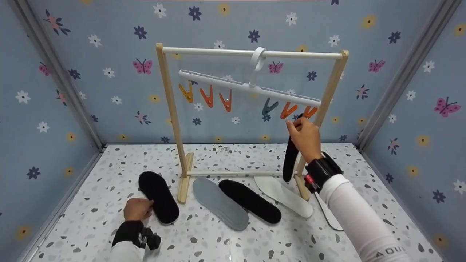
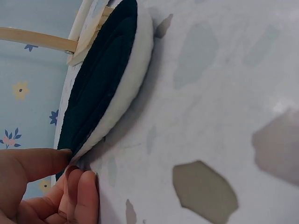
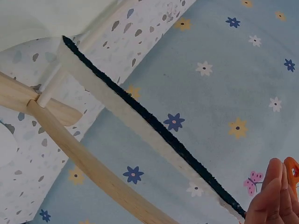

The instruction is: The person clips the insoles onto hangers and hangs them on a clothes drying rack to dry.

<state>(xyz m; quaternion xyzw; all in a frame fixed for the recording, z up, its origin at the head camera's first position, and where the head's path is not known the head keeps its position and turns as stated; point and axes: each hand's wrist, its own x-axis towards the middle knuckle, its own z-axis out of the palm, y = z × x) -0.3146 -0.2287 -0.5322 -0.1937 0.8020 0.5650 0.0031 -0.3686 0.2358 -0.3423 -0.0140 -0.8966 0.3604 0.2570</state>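
In the head view my right hand (image 1: 306, 140) pinches the top end of a black insole (image 1: 290, 160), which hangs down nearly upright. Its pale underside shows in the right wrist view, beside the insole's dark edge (image 3: 149, 122). That top end is close to the rightmost orange clip (image 1: 310, 111) on a white hanger (image 1: 218, 80); whether they touch, I cannot tell. At lower left, my left hand (image 1: 136, 210) holds the side edge of another black insole (image 1: 159, 198) lying on the table. The left wrist view shows thumb and fingers pinching this insole (image 2: 100, 79), its white side facing the tabletop.
The tilted hanger hooks over the top bar (image 1: 211, 51) of a wooden rack. Several other clips, including a grey-green one (image 1: 269, 106), line it. On the terrazzo-patterned table (image 1: 225, 156) lie a grey insole (image 1: 220, 203), a black insole (image 1: 250, 201) and white insoles (image 1: 284, 196).
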